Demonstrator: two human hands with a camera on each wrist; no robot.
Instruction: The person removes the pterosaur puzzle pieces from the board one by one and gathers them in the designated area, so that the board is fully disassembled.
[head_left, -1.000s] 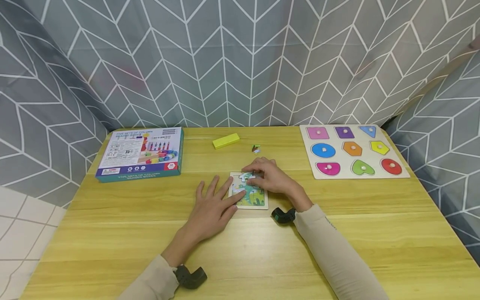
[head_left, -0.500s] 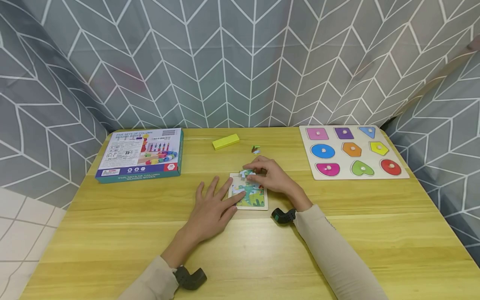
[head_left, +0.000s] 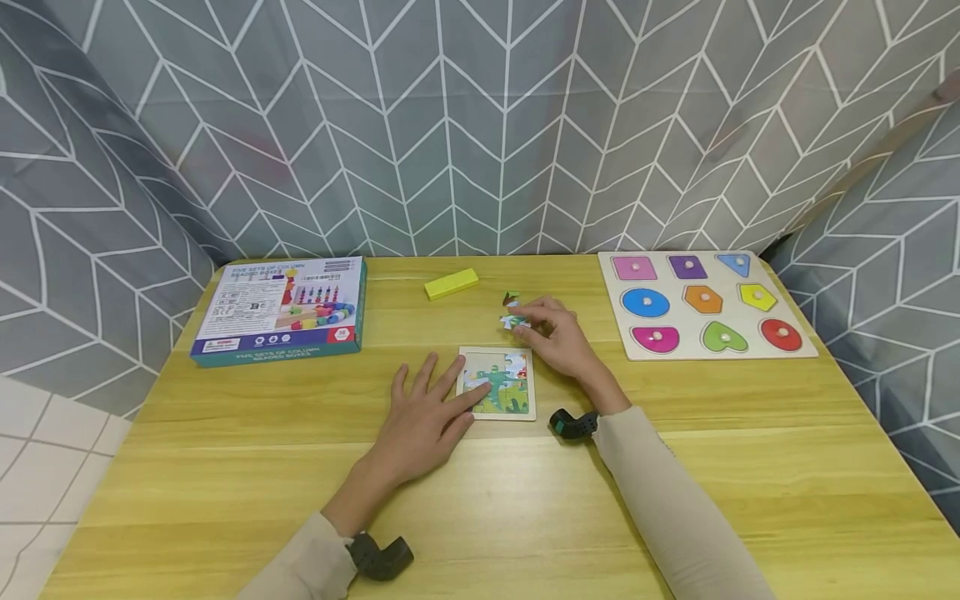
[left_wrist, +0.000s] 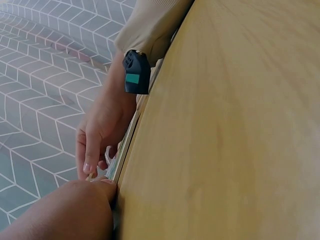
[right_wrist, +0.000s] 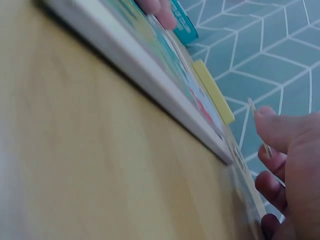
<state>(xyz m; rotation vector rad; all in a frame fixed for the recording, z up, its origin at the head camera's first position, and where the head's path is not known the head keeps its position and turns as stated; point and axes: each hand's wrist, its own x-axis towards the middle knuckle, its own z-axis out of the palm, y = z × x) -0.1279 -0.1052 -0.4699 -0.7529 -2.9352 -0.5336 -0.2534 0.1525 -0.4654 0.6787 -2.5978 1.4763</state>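
My left hand (head_left: 420, 421) lies spread on the table, its fingertips resting on the left part of a small jigsaw board (head_left: 474, 360) with a green dinosaur picture. Bare backing shows along the board's upper left. Beyond the board's top edge, my right hand (head_left: 558, 340) pinches a jigsaw piece (head_left: 513, 322) between thumb and fingers. In the right wrist view that piece (right_wrist: 251, 104) appears edge-on, above the table. A second, brown and green jigsaw piece (head_left: 511, 297) lies just behind it on the table.
A yellow block (head_left: 452, 284) sits near the back edge. At the back left lies a boxed bead set (head_left: 281, 308). A shape board (head_left: 611, 312) with knobbed colored pieces is at the back right. Grey patterned curtain (head_left: 480, 125) hangs behind the table (head_left: 495, 517).
My right hand has lifted a jigsaw piece off the board's upper part and carried it back and slightly right, close to the loose piece. The left hand has stayed in place.
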